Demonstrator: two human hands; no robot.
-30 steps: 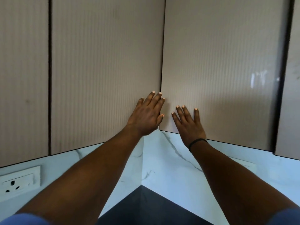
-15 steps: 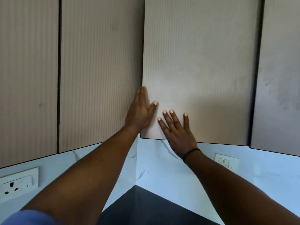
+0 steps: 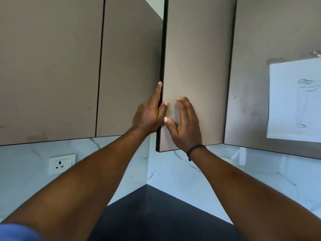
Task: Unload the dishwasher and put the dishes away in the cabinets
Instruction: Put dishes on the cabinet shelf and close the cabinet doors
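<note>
Both hands on upright cabinet door [image 3: 196, 66]: left hand [image 3: 149, 117] grips edge, right hand [image 3: 185, 126] flat

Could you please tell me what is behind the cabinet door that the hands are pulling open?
Little shows: the cabinet door is barely ajar, the left hand grips its edge, and only a pale wedge appears at top. Shelves and contents are hidden.
</note>
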